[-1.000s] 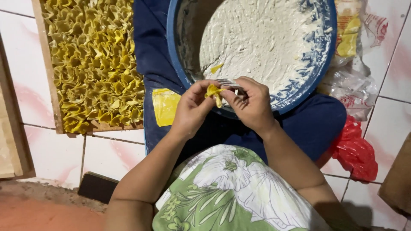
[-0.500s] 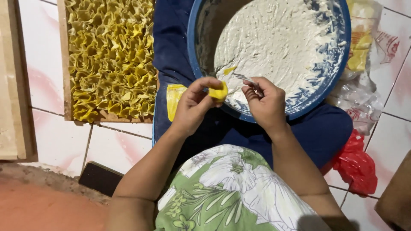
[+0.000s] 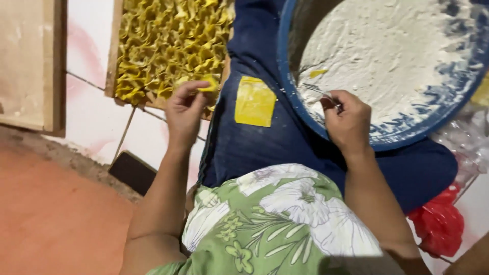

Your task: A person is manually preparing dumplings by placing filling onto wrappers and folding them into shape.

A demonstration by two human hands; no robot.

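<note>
Head view: left hand (image 3: 184,109) pinches yellow dumpling (image 3: 209,84); right hand (image 3: 347,121) grips fork (image 3: 320,92).

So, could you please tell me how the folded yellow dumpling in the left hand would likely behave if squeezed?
The dumpling looks soft and thin, so it would probably crumple. The left hand pinches it with fingertips only, suggesting it is light. Its ruffled edges look delicate, likely easy to tear.

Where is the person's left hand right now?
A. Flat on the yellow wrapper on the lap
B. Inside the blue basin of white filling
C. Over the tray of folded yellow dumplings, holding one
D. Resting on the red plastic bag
C: the left hand pinches a folded yellow dumpling at the edge of the wooden tray, while the right hand holds a fork at the blue basin.
</note>
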